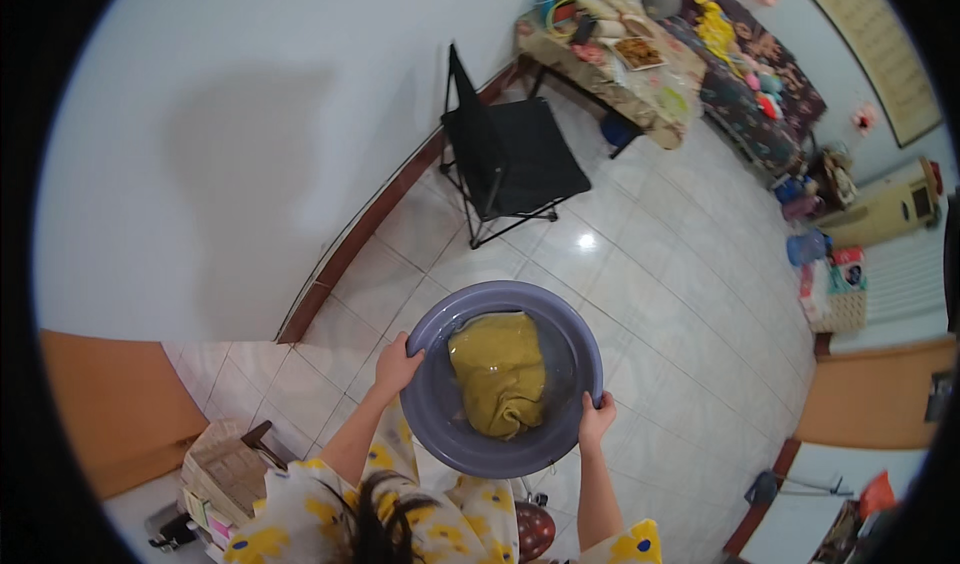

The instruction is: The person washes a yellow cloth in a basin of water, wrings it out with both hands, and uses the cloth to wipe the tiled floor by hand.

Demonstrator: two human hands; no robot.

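A round purple basin [430, 414] is held out in front of me, with a folded mustard-yellow cloth [500, 369] lying in what looks like clear water. My left hand [397, 364] grips the basin's left rim. On the right side, my right hand [595, 416] grips the rim, fingers mostly hidden behind it. Below the basin are my yellow-flowered white sleeves and clothing.
Ahead, a black folding chair [530, 154] stands by the wall [220, 134] on the tiled floor [680, 294]. A cluttered table [660, 104] and a dark patterned couch [780, 134] are farther back. Household items line the right. Orange doors [110, 404] flank me, and a paper-covered object [215, 464] is lower left.
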